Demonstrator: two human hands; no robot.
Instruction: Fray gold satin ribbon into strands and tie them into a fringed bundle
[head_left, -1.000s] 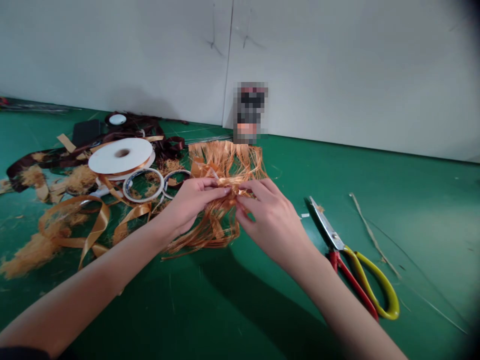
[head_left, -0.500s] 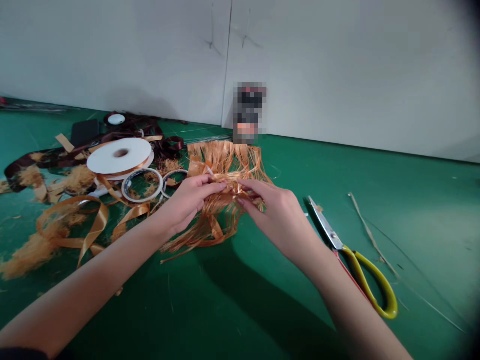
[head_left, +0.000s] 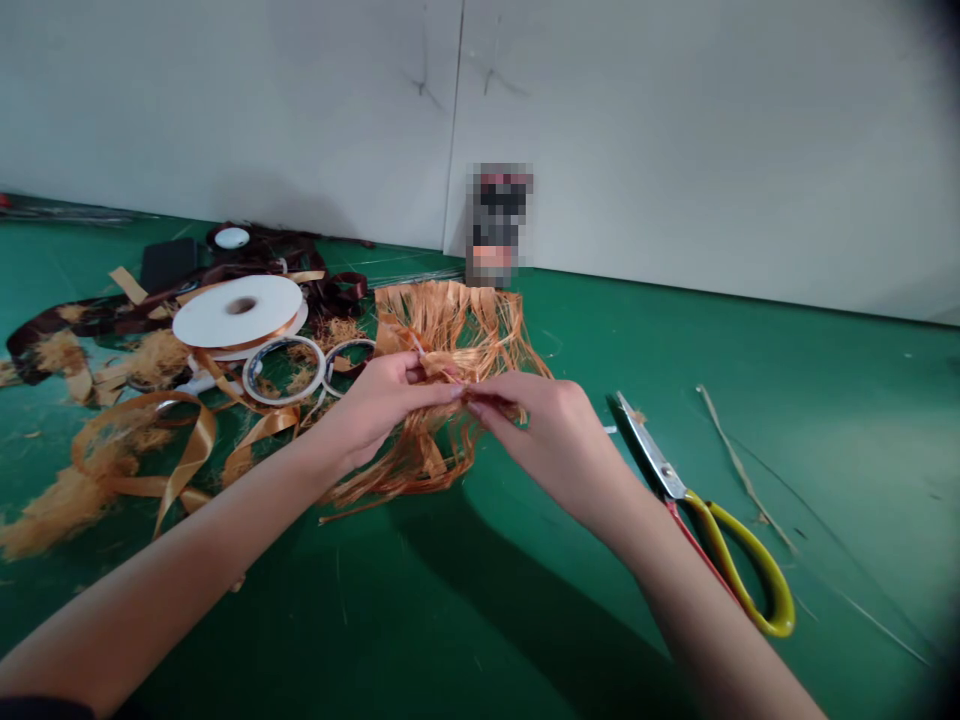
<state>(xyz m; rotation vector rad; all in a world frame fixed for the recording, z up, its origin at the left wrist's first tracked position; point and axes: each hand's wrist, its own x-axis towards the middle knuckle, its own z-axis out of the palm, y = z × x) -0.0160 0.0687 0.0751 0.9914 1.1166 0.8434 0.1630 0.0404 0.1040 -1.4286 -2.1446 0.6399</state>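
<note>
Both hands meet over a fringe of frayed golden-brown ribbon (head_left: pixel 431 308), its long shiny threads spreading above and below the fingers. My left hand (head_left: pixel 382 400) is closed on the gathered ribbon, thumb pressed along it and pointing right. With thumb and fingertips together, my right hand (head_left: pixel 544 425) pinches the ribbon at the same spot, its fingertips touching or nearly touching the left thumb. The exact bit between the right fingertips is too small to make out. A thin pale strip shows just above the left fingers.
Scissors (head_left: pixel 675 490) with yellow handles lie right of my right forearm. A white ribbon spool (head_left: pixel 214 312), tape rings (head_left: pixel 251 385), loose golden ribbon (head_left: pixel 196 440), fluffy thread scraps (head_left: pixel 56 510) and dark brown ribbon (head_left: pixel 349 287) crowd the left. A pale wall (head_left: pixel 675 140) stands behind.
My left thumb has slid slightly right and down along the ribbon. My right fingers have drawn closer together, and the fingertips of both hands now meet.
</note>
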